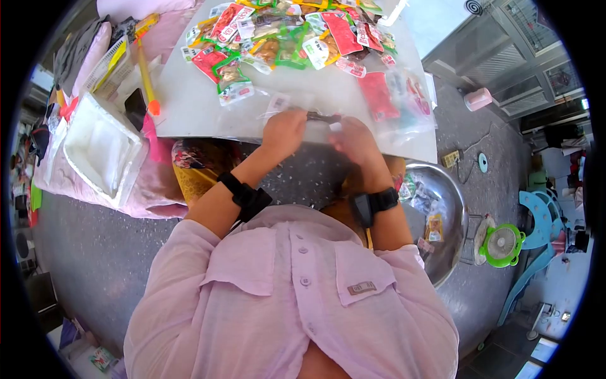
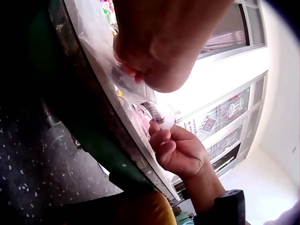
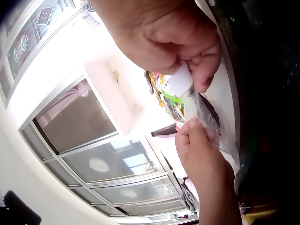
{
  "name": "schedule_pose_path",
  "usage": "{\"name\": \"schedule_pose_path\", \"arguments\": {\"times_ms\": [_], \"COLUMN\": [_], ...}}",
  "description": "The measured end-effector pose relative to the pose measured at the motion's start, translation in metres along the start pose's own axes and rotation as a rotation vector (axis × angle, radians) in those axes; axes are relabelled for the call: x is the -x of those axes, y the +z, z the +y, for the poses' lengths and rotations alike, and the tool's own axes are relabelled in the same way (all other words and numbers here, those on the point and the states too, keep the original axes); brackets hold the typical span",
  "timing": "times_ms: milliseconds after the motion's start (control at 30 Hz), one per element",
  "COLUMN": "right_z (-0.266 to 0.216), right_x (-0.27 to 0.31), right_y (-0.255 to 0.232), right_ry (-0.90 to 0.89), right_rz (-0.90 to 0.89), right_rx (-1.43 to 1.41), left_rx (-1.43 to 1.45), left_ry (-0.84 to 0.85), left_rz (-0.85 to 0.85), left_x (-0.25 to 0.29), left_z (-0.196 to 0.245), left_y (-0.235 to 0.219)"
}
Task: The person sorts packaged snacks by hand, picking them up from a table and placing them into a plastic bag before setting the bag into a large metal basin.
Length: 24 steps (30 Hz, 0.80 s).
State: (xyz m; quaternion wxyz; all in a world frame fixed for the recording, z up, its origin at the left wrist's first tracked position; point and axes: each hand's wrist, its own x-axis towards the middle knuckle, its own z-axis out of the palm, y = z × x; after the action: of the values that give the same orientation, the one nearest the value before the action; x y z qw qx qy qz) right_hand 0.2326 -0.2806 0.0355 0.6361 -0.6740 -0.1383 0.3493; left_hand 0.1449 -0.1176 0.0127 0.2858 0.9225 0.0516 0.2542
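Note:
At the table's near edge, my left hand point(image 1: 284, 134) and right hand point(image 1: 355, 142) hold a small clear plastic packet point(image 1: 322, 117) stretched between them. Something dark shows inside its film. In the right wrist view the left hand point(image 3: 204, 157) pinches the film with thumb and forefinger. My right hand point(image 3: 183, 44) has its fingers curled on the other end, where a white piece point(image 3: 180, 80) sticks out by the fingertips. In the left wrist view the packet's dark striped part point(image 2: 153, 111) runs toward the right hand point(image 2: 180, 152).
Snack packets point(image 1: 278, 41) are heaped on the white table point(image 1: 189, 107). A red packet point(image 1: 380, 95) and clear bags lie right. A metal basin point(image 1: 451, 234) holding several packets stands at lower right, a white foam box point(image 1: 101, 148) at left. A green fan point(image 1: 503, 242) is on the floor.

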Motion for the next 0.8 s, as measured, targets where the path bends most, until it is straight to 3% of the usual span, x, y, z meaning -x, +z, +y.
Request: {"name": "schedule_pose_path", "arguments": {"times_ms": [100,167,267,500,600,700,800], "right_z": [-0.016,-0.008,0.0,0.013,0.001,0.001,0.017], "right_x": [0.003,0.001,-0.001,-0.017,-0.01,-0.012,-0.023], "right_y": [0.005,0.006,0.003,0.019,0.03,0.019,0.014], "right_ry": [0.181,0.117,0.1,0.026,0.02,-0.012,-0.465], "right_rz": [0.001,-0.02,-0.068,-0.087,0.012,0.016,0.148], "right_rx": [0.053,0.032,-0.085,-0.204,-0.085,0.298,0.753], "left_rx": [-0.001,-0.001,0.024,0.002,0.038,0.0,0.03], "left_ry": [0.005,0.025,-0.047,0.101,0.071,0.073,0.102], "left_rz": [-0.07,-0.119,-0.059,-0.248,-0.263,-0.192,-0.147], "left_x": [-0.001,0.0,0.0,-0.004,-0.004,0.0,0.002], "left_z": [0.0,0.004,0.014,0.034,0.038,0.022,0.017], "left_y": [-0.003,-0.007,-0.016,-0.026,-0.028,-0.015,-0.008]}}
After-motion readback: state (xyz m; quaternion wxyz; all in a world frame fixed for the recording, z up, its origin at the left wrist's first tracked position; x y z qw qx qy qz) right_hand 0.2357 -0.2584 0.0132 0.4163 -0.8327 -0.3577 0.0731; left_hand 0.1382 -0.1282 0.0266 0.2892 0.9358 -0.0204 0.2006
